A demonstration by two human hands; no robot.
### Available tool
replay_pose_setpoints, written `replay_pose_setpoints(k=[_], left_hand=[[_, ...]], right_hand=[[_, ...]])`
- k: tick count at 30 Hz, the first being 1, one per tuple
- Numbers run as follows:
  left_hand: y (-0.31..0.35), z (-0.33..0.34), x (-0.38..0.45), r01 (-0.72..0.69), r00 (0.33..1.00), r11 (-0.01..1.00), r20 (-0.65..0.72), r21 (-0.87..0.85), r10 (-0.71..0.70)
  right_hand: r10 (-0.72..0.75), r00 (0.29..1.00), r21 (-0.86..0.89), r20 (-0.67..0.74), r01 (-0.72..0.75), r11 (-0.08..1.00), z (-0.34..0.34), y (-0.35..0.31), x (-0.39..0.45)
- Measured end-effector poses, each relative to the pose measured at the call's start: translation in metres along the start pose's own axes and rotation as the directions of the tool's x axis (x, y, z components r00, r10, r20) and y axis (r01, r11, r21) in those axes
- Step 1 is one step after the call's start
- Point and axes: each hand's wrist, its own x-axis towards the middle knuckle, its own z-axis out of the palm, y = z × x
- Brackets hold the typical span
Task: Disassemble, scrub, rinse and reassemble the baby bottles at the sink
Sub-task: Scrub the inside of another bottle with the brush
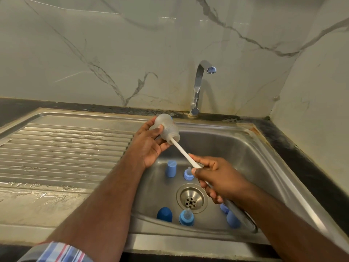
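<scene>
Here left hand (151, 146) grips bottle (167, 129) (brush (186, 154) inside).

Home kitchen, by the look: stainless sink (251, 148) w/ ribbed drainboard (62, 148) on its left, set in a dark stone counter (302, 154). Chrome tap (198, 87) stands at the back edge of the sink; marble-look tiles (113, 53) w/ grey veins cover the wall and the right corner. Rust stains and grime along the joint behind the sink. Blue baby-bottle parts (171, 168) stand in the basin round the drain (191, 198)
</scene>
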Motion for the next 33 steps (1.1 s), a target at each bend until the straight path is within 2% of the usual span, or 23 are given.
replay_pose_setpoints(k=[2,5,7,9,11,13,17,21,23,25,29,31,33], left_hand=[[0.000,0.001,0.000,-0.004,1.000,1.000,0.005,-0.003,0.004],[0.002,0.001,-0.001,-0.018,1.000,1.000,0.003,-0.020,0.018],[0.003,0.001,0.000,-0.024,1.000,0.999,0.018,-0.033,0.025],[0.002,0.001,0.000,-0.017,0.999,0.999,0.033,-0.039,0.018],[0.002,0.000,-0.001,-0.001,0.999,0.998,0.033,-0.062,0.003],[0.000,-0.001,0.000,0.029,0.999,0.997,0.032,-0.077,-0.026],[-0.002,0.005,-0.003,0.088,0.995,0.995,-0.042,0.055,-0.085],[-0.009,0.006,-0.001,0.070,0.992,0.981,-0.114,0.183,-0.049],[-0.008,0.005,0.001,0.061,0.990,0.986,-0.135,0.158,-0.039],[-0.005,0.004,0.002,0.057,0.989,0.993,-0.143,0.104,-0.042],[-0.002,0.003,0.001,0.075,0.990,0.996,-0.123,0.048,-0.069],[-0.001,0.004,0.000,0.079,0.992,0.996,-0.105,0.044,-0.074],[0.001,0.004,0.000,0.063,0.993,0.997,-0.101,0.040,-0.059]], right_hand=[[-0.006,1.000,0.135,-0.010,0.008,0.991,0.003,-0.001,0.001],[0.026,0.990,0.495,0.139,-0.093,0.864,0.002,-0.004,0.000],[0.020,0.974,0.560,0.225,-0.146,0.815,0.000,-0.004,0.000],[0.019,0.980,0.440,0.198,-0.106,0.892,-0.001,-0.001,-0.001],[0.016,0.995,0.201,0.094,-0.034,0.979,0.001,-0.001,-0.001],[-0.014,1.000,0.022,-0.004,0.014,1.000,0.004,0.001,0.001],[-0.054,0.996,-0.118,-0.073,0.045,0.992,0.004,0.006,0.001],[-0.057,0.996,-0.195,-0.070,0.042,0.980,0.003,0.008,0.001],[-0.016,0.999,-0.083,-0.038,0.013,0.996,0.004,0.008,0.000],[0.033,0.999,0.148,0.010,-0.034,0.988,0.005,0.005,-0.001],[0.068,0.980,0.501,0.188,-0.155,0.851,0.003,-0.001,-0.002],[0.051,0.970,0.550,0.236,-0.177,0.816,0.003,-0.001,-0.001],[0.046,0.974,0.480,0.224,-0.151,0.864,0.004,0.000,-0.001]])
